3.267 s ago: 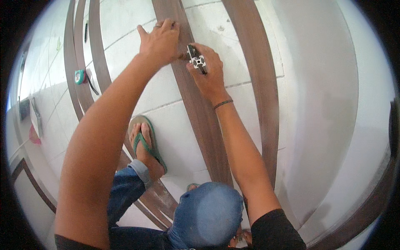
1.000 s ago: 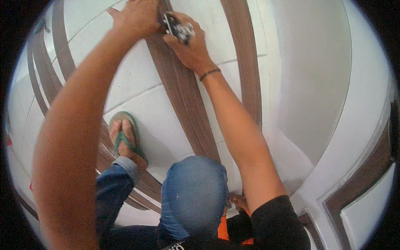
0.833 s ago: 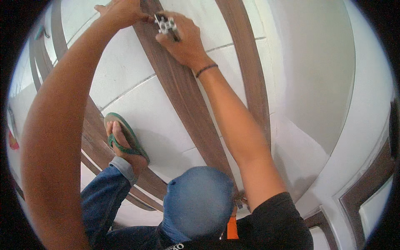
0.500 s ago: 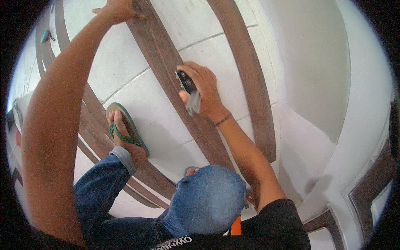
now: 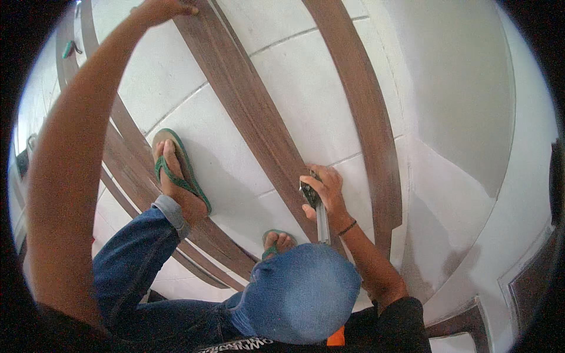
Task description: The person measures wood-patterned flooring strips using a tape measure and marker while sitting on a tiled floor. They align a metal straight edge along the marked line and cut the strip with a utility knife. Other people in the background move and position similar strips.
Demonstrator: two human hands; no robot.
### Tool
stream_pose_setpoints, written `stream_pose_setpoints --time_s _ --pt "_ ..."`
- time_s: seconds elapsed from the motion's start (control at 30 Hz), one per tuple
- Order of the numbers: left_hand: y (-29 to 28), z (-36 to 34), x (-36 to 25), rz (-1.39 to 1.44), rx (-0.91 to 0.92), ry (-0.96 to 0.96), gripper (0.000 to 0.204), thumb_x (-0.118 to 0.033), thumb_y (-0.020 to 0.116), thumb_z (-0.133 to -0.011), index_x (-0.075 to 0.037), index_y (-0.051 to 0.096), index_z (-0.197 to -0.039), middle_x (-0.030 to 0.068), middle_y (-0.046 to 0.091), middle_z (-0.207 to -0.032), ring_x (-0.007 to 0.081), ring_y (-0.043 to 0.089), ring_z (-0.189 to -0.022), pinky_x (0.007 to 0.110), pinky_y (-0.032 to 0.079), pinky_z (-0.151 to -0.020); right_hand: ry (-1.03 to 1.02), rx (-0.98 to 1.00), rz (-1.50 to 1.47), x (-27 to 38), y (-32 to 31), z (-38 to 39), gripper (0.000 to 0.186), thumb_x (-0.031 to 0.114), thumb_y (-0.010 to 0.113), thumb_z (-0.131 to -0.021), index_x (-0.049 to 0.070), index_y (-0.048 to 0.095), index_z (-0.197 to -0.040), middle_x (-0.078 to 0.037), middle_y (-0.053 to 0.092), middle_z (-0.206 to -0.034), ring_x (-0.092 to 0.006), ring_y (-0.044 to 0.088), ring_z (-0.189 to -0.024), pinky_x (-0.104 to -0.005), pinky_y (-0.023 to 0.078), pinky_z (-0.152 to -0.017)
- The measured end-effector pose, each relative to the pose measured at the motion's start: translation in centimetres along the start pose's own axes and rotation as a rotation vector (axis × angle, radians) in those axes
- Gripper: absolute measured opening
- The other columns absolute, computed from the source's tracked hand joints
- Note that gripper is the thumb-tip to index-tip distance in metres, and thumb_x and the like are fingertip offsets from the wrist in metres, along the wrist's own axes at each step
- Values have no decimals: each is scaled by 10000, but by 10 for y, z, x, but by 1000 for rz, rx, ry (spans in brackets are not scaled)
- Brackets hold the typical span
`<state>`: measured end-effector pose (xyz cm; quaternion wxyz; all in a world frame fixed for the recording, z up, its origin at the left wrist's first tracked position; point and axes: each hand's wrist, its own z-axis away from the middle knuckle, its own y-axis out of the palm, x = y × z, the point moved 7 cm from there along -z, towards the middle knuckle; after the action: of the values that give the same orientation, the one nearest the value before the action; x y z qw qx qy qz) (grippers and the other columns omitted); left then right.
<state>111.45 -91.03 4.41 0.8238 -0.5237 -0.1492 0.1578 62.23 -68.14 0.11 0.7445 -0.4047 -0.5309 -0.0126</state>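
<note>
A long brown wooden plank (image 5: 247,100) runs from the top of the view down toward my knee. At its far part, my left hand (image 5: 163,9) is closed on the plank; the picture's upper edge cuts off some of the fingers. Nearer to me, my right hand (image 5: 327,187) is wrapped round what looks like a black tape measure (image 5: 308,193), close over the plank's right edge. A pale grey strip (image 5: 322,225) reaches from it toward my knee, which hides the strip's lower end.
Another brown plank (image 5: 368,112) lies to the right, near the white wall (image 5: 459,88). Several more planks (image 5: 132,167) lie at the left, with a small green object (image 5: 70,49) on one. My sandalled left foot (image 5: 176,170) stands on the white tiles (image 5: 229,156).
My right hand has moved down along the plank toward my knee with the tape measure. My left hand stays at the plank's far part.
</note>
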Motion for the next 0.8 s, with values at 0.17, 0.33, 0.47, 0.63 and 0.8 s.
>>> stream_pose_setpoints --time_s 0.17,0.33,0.47,0.63,0.8 --pt "46 12 36 54 -326 149 392 -294 725 -930 -147 679 -1291 124 680 -1297 360 687 -1107 591 520 -964 -27 4 -19 11 6 -6 617 393 681 -817 143 563 -1369 -191 533 -1411 -385 505 -1298 -577 297 -1134" --pt "43 68 -9 202 -327 100 520 -401 747 -899 -86 666 -1305 163 629 -1368 363 600 -1257 522 502 -1023 -25 -28 -33 10 1 -4 576 451 647 -881 154 569 -1368 -173 538 -1407 -379 511 -1292 -564 307 -1123" --pt "53 120 -55 69 -180 17 1106 -575 904 -674 -109 444 -1565 158 400 -1624 371 422 -1473 697 390 -1122 14 -8 -19 11 -6 -2 582 479 641 -899 158 565 -1379 -167 537 -1418 -374 509 -1303 -564 306 -1123" --pt "58 124 -49 83 -82 -38 1393 -633 953 -524 -133 282 -1638 124 223 -1715 372 266 -1556 758 296 -1148 -26 -20 -41 17 -2 -7 601 466 640 -888 152 558 -1393 -173 529 -1441 -376 495 -1328 -566 292 -1140" --pt "39 144 -70 109 -133 -27 941 -432 915 -713 -162 474 -1500 99 432 -1577 373 428 -1450 708 372 -1082 -37 -35 -4 19 -9 -7 593 418 682 -885 152 555 -1400 -162 533 -1437 -366 510 -1319 -555 306 -1140"
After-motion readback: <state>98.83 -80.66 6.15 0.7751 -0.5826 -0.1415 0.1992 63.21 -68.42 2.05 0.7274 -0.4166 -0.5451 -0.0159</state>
